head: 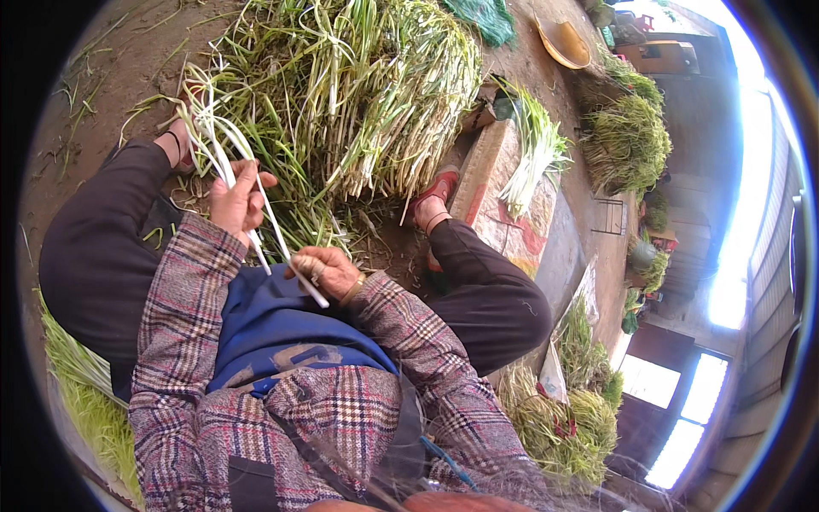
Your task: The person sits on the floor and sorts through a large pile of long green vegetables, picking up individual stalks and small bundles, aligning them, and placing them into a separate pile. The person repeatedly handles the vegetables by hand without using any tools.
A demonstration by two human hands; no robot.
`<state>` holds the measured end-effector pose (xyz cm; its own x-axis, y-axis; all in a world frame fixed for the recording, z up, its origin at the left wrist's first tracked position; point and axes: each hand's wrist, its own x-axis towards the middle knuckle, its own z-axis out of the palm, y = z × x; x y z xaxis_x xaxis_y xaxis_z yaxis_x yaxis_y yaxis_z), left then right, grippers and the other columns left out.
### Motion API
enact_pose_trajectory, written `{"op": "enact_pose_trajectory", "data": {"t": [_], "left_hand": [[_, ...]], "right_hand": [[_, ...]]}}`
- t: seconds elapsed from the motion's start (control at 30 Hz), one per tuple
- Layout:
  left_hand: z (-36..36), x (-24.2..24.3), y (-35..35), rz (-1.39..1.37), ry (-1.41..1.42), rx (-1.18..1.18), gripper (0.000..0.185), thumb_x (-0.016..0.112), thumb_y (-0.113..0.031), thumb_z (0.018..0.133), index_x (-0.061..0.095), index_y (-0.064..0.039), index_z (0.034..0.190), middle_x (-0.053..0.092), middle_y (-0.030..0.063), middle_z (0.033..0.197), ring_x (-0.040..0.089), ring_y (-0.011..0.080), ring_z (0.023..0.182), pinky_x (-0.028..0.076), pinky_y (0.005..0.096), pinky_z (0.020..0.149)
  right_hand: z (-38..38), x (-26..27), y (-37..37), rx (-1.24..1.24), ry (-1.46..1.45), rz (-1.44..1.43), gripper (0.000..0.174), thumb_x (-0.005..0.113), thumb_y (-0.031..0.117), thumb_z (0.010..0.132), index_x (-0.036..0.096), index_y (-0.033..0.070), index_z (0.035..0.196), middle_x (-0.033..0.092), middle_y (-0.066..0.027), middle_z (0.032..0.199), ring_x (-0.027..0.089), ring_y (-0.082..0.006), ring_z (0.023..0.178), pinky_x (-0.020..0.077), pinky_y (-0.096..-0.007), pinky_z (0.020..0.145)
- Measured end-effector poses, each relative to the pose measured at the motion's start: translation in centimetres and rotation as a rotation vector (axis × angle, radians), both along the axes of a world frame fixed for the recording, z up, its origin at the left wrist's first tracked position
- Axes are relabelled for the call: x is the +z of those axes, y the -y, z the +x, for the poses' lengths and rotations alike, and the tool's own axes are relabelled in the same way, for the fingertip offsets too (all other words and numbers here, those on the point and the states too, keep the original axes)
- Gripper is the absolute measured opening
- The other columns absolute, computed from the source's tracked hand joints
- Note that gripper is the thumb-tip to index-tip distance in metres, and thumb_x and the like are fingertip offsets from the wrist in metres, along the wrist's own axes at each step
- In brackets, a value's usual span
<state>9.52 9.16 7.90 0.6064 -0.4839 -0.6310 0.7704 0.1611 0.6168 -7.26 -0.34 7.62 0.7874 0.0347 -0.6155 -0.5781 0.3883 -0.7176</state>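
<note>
My left hand point(237, 198) grips a few white-stemmed stalks point(221, 157) that look like green garlic, their pale leaves hanging over my left foot. One separate white stalk point(274, 221) slants from beside the left fingers down to my right hand point(327, 274). That right hand is closed around its lower part, and the white root end pokes out below the fist. A wrapping covers one right finger. Just beyond my hands lies a large heap of untrimmed stalks point(365, 96), leaves mixed with dirty pale stems. My blue apron point(288, 339) spreads across the lap beneath.
Right of my right foot, a bunch of clean white stalks point(534, 153) rests on a woven sack point(512, 224). More bundles point(624, 144) stand farther right, others point(563, 416) behind me. Cleaned greens point(96, 390) lie by my left hip. A basket point(563, 43) and green netting point(486, 19) are beyond.
</note>
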Motion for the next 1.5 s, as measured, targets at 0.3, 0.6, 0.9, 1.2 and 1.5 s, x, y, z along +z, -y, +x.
{"op": "enact_pose_trajectory", "data": {"t": [0.3,0.6,0.9,1.2,1.5], "left_hand": [[-2.7,-0.9,0.4,0.014,-0.039,-0.103,0.017,0.058,-0.017,0.084,0.049,-0.008,0.094,0.057,0.0056,0.07,0.034,0.0021,0.032,0.022,0.0166,0.026],[-4.0,-0.7,1.1,0.12,0.148,-0.269,0.036,0.062,-0.041,0.078,0.055,-0.006,0.083,0.054,-0.0014,0.061,0.036,0.0009,0.037,0.024,0.016,0.03],[2.4,4.1,0.0,-0.02,0.637,0.217,0.026,0.049,-0.03,0.089,0.057,-0.006,0.082,0.055,0.0004,0.068,0.039,0.0017,0.044,0.033,0.0177,0.036],[0.1,-1.5,3.0,0.004,-0.27,0.099,0.02,0.065,-0.025,0.079,0.048,-0.015,0.082,0.052,-0.0028,0.062,0.031,0.0002,0.035,0.019,0.0149,0.029],[-0.3,-4.4,3.8,0.156,0.037,-0.185,0.021,0.064,-0.024,0.079,0.049,-0.01,0.084,0.051,-0.0019,0.07,0.039,0.0007,0.041,0.022,0.0142,0.03]], "right_hand": [[-0.1,2.3,-0.6,-0.001,-0.08,0.218,0.037,0.046,0.04,0.088,0.055,0.004,0.086,0.053,-0.0019,0.063,0.048,-0.0107,0.048,0.0391,-0.0216,0.044],[2.1,1.9,-0.7,0.016,0.138,-0.547,0.034,0.044,0.029,0.09,0.056,-0.002,0.085,0.057,-0.008,0.062,0.054,-0.0156,0.058,0.043,-0.0297,0.054],[9.2,-2.3,6.6,-0.345,-0.077,-0.628,0.039,0.044,0.036,0.089,0.057,0.0,0.096,0.059,-0.0126,0.072,0.053,-0.0138,0.045,0.0455,-0.026,0.041],[14.3,-8.7,10.7,-0.01,-0.512,-1.147,0.027,0.058,0.023,0.075,0.058,0.005,0.094,0.06,-0.017,0.096,0.059,-0.0315,0.09,0.0466,-0.0402,0.077],[7.0,-7.3,6.7,-0.059,0.002,-0.39,0.02,0.068,0.011,0.067,0.049,0.005,0.067,0.049,0.0006,0.06,0.043,-0.008,0.054,0.0397,-0.0234,0.051]]}}
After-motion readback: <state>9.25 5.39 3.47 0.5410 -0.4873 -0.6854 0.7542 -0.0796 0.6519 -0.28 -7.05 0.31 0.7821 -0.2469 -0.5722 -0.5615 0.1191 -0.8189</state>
